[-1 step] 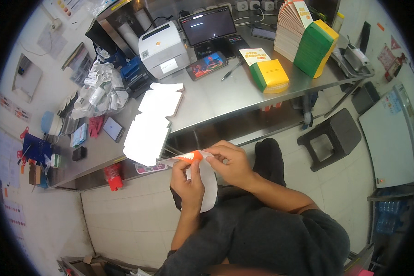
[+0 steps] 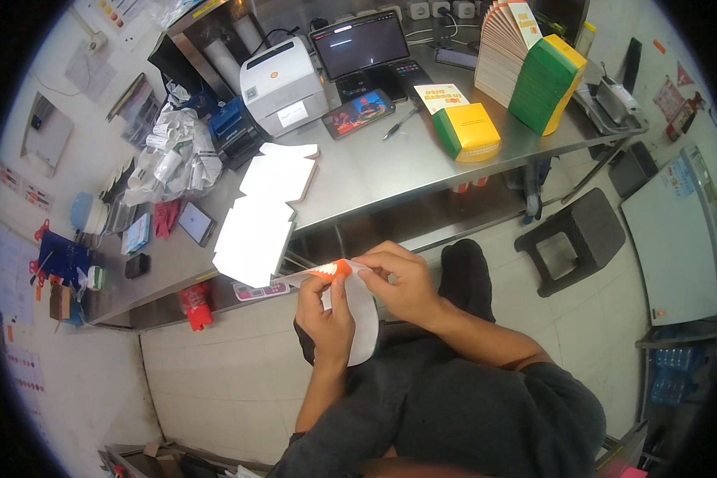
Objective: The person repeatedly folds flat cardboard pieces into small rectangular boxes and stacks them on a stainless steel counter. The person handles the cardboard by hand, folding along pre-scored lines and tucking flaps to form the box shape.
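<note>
Between my hands is a card packaging blank (image 2: pixel 362 319), white on the side facing up and orange with white marks along a folded edge. My left hand (image 2: pixel 327 319) pinches it at the orange edge, thumb on top. My right hand (image 2: pixel 402 280) pinches the white edge just to the right, thumb against bent fingers. The blank hangs over my lap, in front of the table edge, and its lower part is partly hidden by my left hand. A stack of white die-cut card blanks (image 2: pixel 256 231) lies on the steel table just beyond, its near end overhanging the edge.
On the steel table (image 2: pixel 358 175) stand a label printer (image 2: pixel 283 88), a laptop (image 2: pixel 366 48), a phone (image 2: pixel 358 113), a pen (image 2: pixel 400 125) and green-yellow cartons (image 2: pixel 468 134). A plastic bag of rolls (image 2: pixel 175 155) sits left. A black stool (image 2: pixel 573 239) stands on the floor at right.
</note>
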A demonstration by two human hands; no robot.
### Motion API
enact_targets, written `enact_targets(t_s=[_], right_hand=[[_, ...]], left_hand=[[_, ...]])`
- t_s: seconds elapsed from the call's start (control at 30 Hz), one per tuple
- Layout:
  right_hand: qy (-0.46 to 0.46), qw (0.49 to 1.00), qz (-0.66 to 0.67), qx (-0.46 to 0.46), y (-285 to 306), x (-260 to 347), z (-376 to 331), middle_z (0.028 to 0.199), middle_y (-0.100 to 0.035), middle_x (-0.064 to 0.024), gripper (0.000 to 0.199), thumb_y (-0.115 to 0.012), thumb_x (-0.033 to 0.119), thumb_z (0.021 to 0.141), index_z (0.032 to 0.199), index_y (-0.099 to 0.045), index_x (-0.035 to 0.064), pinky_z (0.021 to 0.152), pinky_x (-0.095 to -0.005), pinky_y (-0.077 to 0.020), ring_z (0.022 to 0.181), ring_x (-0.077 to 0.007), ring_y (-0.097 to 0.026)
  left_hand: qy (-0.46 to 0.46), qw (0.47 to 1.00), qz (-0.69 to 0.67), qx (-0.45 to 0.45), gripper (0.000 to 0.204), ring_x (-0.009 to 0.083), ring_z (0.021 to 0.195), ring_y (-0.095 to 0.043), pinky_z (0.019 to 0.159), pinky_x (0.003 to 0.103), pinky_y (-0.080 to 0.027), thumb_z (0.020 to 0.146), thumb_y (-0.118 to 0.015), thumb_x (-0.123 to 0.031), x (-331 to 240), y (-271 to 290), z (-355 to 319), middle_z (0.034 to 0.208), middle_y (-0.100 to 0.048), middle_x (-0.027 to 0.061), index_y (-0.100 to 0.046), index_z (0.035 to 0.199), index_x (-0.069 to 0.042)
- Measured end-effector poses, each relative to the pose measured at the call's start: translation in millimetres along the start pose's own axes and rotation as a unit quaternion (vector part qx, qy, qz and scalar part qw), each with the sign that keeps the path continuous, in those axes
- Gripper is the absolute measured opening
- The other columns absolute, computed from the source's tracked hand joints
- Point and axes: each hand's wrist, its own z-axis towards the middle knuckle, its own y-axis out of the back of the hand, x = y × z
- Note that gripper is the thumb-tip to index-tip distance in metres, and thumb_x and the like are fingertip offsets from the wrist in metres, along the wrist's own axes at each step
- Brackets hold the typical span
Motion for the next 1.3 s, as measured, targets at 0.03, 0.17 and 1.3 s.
enact_targets(t_s=[0.03,0.17,1.3], right_hand=[[0.02,1.0,-0.005,-0.013,1,1,1,0.1,-0.07,-0.0105,0.024,-0.074,-0.002,0.093,0.118,-0.075,-0.0036,0.066,-0.0289,-0.0523,0.075,-0.0159,-0.066],[0.062,0.996,-0.062,0.01,6,5,-1,0.105,-0.07,-0.0126,0.024,-0.072,-0.001,0.097,0.12,-0.074,-0.004,0.07,-0.0307,-0.0539,0.082,-0.0195,-0.067],[0.022,0.993,0.094,0.072,14,24,12,0.115,-0.067,-0.0104,0.016,-0.078,0.0,0.094,0.11,-0.076,-0.0007,0.092,-0.0315,-0.0531,0.106,-0.0193,-0.066]], left_hand=[[-0.033,0.997,0.063,0.007,0.011,0.015,0.094,-0.07,0.086,0.029,-0.056,0.102,-0.071,0.0,-2,-1,3,0.105,-0.073,0.0115,-0.065,0.111,0.002],[-0.102,0.992,0.068,0.016,0.01,0.0232,0.093,-0.072,0.084,0.033,-0.057,0.099,-0.072,0.002,-12,-7,8,0.105,-0.074,0.0168,-0.068,0.108,0.005],[-0.035,0.996,-0.079,-0.013,0.011,0.0207,0.095,-0.073,0.086,0.03,-0.056,0.1,-0.071,0.002,-14,4,10,0.107,-0.075,0.016,-0.071,0.111,0.005]])
